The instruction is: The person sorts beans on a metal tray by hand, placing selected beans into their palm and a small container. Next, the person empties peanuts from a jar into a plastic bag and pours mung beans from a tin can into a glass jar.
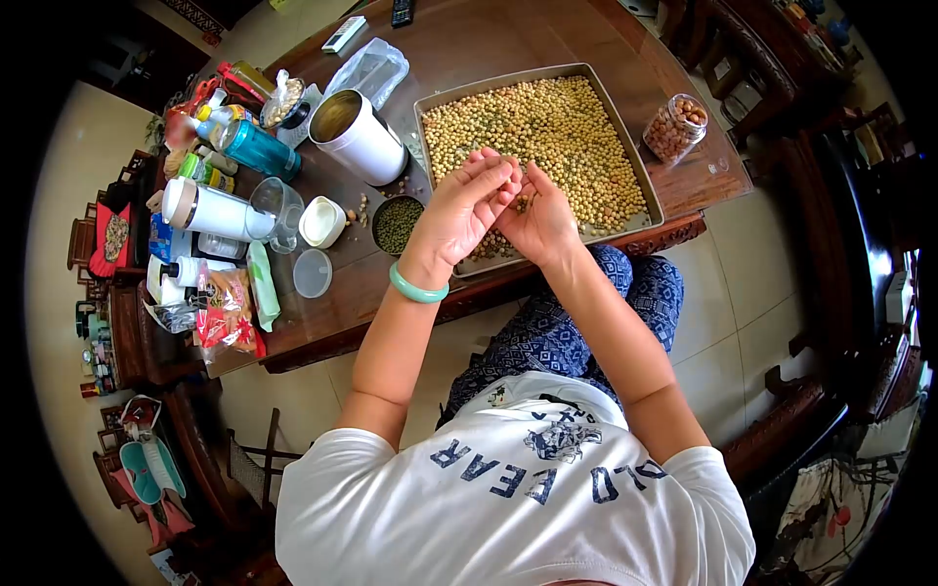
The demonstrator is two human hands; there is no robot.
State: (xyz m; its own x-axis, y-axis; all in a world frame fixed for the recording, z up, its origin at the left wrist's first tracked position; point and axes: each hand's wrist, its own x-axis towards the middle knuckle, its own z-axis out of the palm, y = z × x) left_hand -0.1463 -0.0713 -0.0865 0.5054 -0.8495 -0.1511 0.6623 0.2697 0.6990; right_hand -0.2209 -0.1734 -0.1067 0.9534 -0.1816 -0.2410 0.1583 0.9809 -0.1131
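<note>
My left hand (467, 208), with a pale green bangle (418, 284) on its wrist, is held over the near edge of a metal tray (640, 168). Its fingers are pressed together and meet my right hand (539, 217). That right hand is cupped palm up, its fingertips partly hidden behind the left. Anything held between them is too small to make out. Yellowish soybeans (562, 127) mixed with small green beans cover much of the tray below. Left of my left hand stands a round tin of green mung beans (397, 225).
A jar of brown nuts (675, 129) stands right of the tray. To the left are a white canister (359, 139), a small white tub (321, 223), a clear lid (313, 273), a blue tumbler (259, 149) and crowded bottles. A plastic bag (369, 70) lies behind the canister.
</note>
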